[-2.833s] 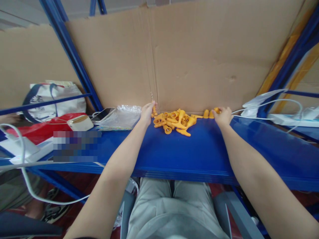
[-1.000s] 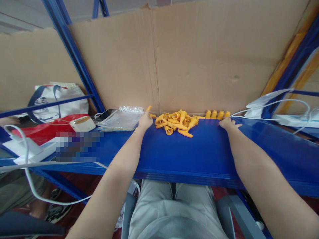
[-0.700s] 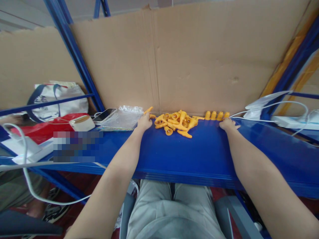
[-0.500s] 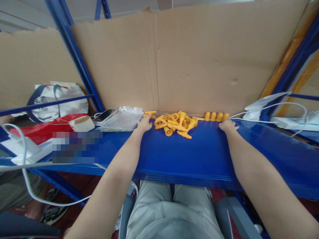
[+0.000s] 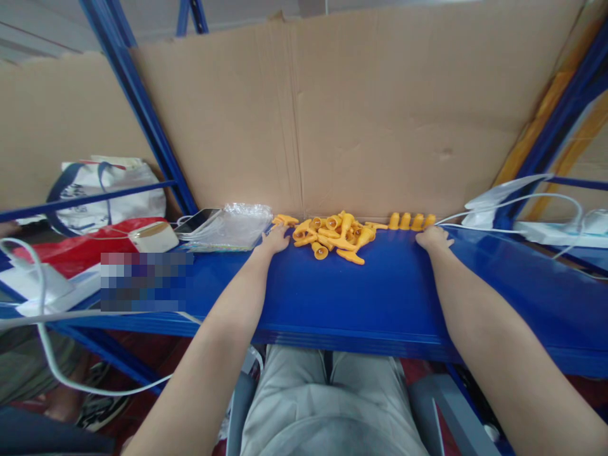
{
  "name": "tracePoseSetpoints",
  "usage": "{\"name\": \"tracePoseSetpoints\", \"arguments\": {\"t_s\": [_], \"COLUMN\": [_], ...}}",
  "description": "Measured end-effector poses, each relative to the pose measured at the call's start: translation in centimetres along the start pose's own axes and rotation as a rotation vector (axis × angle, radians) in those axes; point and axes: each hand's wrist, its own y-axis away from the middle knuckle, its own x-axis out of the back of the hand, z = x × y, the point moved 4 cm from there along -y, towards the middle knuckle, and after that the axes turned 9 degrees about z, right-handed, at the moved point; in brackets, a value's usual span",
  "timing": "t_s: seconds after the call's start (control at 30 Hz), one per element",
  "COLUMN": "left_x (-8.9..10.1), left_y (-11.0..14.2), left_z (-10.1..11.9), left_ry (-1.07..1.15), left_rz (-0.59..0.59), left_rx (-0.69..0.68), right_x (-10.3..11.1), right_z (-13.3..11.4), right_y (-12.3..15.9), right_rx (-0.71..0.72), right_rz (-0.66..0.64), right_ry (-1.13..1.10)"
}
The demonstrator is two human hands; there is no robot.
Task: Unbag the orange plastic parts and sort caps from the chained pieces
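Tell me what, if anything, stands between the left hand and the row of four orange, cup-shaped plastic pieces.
A loose heap of orange plastic pieces lies on the blue surface between the left hand and the row of four orange, cup-shaped plastic pieces. The heap's right edge reaches close to the row's left end.

Diffuse, moderate indoor light; faint sheen across the worktop [image 5: 351, 291], glints on clear plastic [image 5: 232, 229], dim floor [image 5: 161, 348] below. Wide-angle distortion toward the edges; fine detail soft; left patch pixelated.
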Motion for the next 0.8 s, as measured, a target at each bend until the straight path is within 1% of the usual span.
{"name": "tracePoseSetpoints", "arguments": {"t_s": [0.1, 0.2, 0.3, 0.43, 0.5, 0.57, 0.67, 0.73, 0.8], "left_x": [0.1, 0.1, 0.1, 0.1, 0.1, 0.0, 0.0, 0.0, 0.1], "left_y": [0.0, 0.0, 0.0, 0.0, 0.0, 0.0, -0.1, -0.1, -0.1], "left_z": [0.1, 0.2, 0.3, 0.4, 0.4, 0.3, 0.3, 0.3, 0.5], "left_ry": [-0.005, -0.016, -0.020, -0.006, 0.002, 0.007, 0.005, -0.002, -0.007], "left_rz": [0.009, 0.006, 0.009, 0.033, 0.032, 0.019, 0.003, 0.003, 0.006], "left_rx": [-0.002, -0.002, -0.004, -0.009, -0.012, -0.014, -0.010, -0.010, -0.018], "right_x": [1.0, 2.3, 3.3, 4.1, 3.6, 2.6, 1.0, 0.4, 0.1], "right_z": [-0.2, -1.1, -2.7, -5.8, -7.2, -8.4, -9.1, -9.1, -9.0], "right_y": [0.4, 0.9, 1.6, 2.6, 3.1, 3.6, 4.2, 4.4, 4.6], "right_rx": [0.029, 0.124, 0.196, 0.295, 0.339, 0.372, 0.365, 0.341, 0.319], "right_rz": [0.110, 0.206, 0.202, 0.167, 0.068, -0.086, -0.267, -0.337, -0.378], "right_ry": [-0.050, -0.093, -0.103, -0.056, -0.025, 0.002, 0.005, -0.032, -0.083]}}
